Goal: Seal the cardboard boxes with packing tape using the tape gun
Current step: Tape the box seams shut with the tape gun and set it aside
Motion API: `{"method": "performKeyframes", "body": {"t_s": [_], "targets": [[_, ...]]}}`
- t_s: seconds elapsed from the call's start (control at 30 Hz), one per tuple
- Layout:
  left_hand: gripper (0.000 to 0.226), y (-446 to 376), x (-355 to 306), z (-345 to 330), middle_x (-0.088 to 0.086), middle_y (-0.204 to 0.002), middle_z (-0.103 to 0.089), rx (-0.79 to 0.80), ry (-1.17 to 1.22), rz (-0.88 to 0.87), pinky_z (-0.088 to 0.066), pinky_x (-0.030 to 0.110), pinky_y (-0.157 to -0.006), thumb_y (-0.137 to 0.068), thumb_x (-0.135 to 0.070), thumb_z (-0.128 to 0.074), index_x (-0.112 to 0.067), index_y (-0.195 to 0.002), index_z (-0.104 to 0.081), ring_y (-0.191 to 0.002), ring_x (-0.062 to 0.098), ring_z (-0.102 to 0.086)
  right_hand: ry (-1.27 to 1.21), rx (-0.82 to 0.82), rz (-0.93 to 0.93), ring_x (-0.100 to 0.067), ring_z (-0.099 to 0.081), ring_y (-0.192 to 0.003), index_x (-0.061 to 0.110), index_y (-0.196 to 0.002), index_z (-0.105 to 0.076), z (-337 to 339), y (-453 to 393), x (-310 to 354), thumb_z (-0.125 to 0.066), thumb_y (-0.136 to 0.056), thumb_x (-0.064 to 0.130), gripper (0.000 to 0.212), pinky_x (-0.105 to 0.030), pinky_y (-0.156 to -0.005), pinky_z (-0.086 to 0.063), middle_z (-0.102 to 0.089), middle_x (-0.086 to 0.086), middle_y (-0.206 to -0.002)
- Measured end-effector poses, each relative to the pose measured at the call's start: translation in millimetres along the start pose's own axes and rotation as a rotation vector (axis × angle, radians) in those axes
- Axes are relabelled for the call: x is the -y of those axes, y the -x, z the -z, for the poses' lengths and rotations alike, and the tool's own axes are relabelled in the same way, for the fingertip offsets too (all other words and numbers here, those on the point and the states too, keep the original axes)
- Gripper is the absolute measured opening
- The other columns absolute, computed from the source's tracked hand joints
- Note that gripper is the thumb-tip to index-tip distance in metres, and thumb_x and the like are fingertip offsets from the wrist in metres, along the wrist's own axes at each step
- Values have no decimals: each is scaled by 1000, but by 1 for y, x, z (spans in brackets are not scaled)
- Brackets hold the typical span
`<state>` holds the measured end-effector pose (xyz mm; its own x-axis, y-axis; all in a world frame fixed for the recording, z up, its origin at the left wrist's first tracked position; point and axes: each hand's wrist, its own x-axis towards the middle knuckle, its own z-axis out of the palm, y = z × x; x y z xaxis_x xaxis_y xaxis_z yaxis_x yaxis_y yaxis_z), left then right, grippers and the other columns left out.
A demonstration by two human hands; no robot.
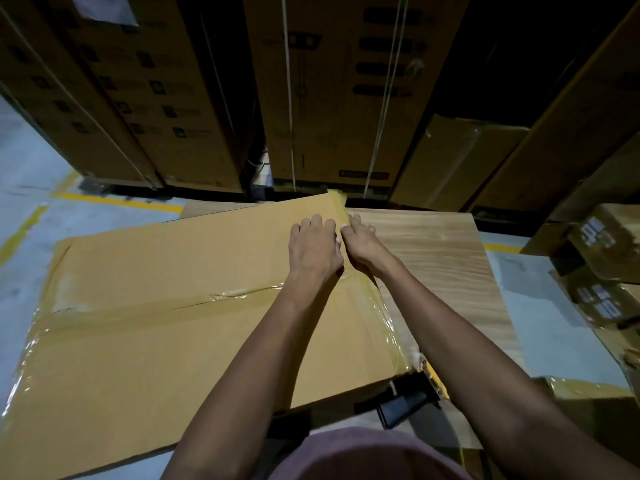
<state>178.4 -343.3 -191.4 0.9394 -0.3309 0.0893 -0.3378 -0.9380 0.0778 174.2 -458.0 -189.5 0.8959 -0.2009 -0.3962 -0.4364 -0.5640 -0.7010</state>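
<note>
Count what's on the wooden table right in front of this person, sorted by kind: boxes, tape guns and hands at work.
Flat cardboard box, taped along its seam and right edge: 1
Tape gun, lying at the box's near right corner, partly hidden: 1
Hands pressing the tape down, left hand and right hand: 2
Total: 4

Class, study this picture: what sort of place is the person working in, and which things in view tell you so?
Probably a warehouse or packing area: tall strapped cartons stand stacked behind, yellow floor lines mark the concrete, and a taped cardboard box lies on the wooden table.
</note>
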Motion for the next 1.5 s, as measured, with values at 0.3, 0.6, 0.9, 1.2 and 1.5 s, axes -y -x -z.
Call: {"method": "performKeyframes", "body": {"t_s": [0.3,0.6,0.9,1.2,1.5], "targets": [[25,5,-7,-2,6,-118,-57,-33,38,40,-40,40,-99,-100,-33,-49,-21,-122,-55,-110,26,-53,37,-272,-29,-35,-30,-148,14,-160,-29,-14,-27,6,-39,-109,39,57,-51,-116,-35,-26,-12,-168],[30,3,-6,-4,6,-121,-56,-34,43,34,-40,41,-102,-102,-37,-49,-21,-127,-53,-112,24,-52,-216,-133,87,-27,-52,-132,21,-158,-35,-7,-44,11,-42,-108,19,51,-43,-102,-51,-25,-8,-169],[31,2,-3,-3,7,-121,-56,-20,32,3,-41,41,-100,-103,-39,-47,-20,-127,-53,-113,25,-52,-195,-133,45,-30,-58,-115,10,-134,-56,-4,-84,34,-34,-111,29,37,-41,-92,-48,-59,-15,-134],[28,3,4,-5,7,-118,-57,-36,52,-19,-43,42,-98,-103,-39,-45,-20,-121,-55,-108,25,-53,-363,-120,-44,-28,-60,-91,13,-109,-64,-7,-98,31,-39,-107,39,37,-38,-76,-45,-65,-11,-101],[39,17,7,-29,10,-149,-46,-104,124,-17,-30,47,-115,-106,-36,-33,-20,-137,-50,-135,28,-42,-207,14,157,-22,-61,-122,31,-147,-51,-15,22,-56,-27,-104,55,55,-47,-106,-50,-64,-1,-136]]}}
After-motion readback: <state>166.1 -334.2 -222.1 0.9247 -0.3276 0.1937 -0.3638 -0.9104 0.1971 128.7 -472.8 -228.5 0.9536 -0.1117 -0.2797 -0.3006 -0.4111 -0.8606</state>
